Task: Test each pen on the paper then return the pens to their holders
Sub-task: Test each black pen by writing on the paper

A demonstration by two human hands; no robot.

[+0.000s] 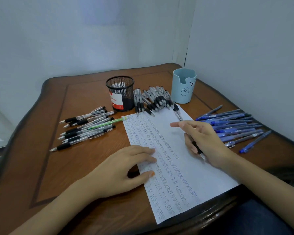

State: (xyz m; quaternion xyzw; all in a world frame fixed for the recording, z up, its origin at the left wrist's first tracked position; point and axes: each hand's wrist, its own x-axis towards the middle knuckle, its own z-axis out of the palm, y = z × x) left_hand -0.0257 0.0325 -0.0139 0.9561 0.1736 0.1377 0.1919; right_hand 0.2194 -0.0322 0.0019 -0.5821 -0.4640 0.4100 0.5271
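In the lower centre of the frame the left hand [126, 168] lies flat, its fingers straight and pressing on the left edge of the paper [190, 180], the thumb on the sheet lower down. The paper runs diagonally from lower right to centre and is covered in columns of small handwritten words. To the right of centre the right hand [205, 141] grips a black-grip pen [196, 147]. Its lower fingers curl round the barrel, the forefinger points out to the left, and the clear tip shows below the hand, over the sheet.

The wooden table [61, 175] carries a loose row of black pens [85, 131] at centre left, with one green pen [107, 123] lying across them. At centre right is a spread of blue pens [234, 126].

Above the right hand a single black pen [177, 112] lies on the paper's upper corner. Beyond the sheet's top edge is a heap of more black pens [153, 100]. It sits between a black mesh holder [120, 93] with a red-and-white label and a pale blue bear-faced cup [182, 85]; no pens show above either rim.
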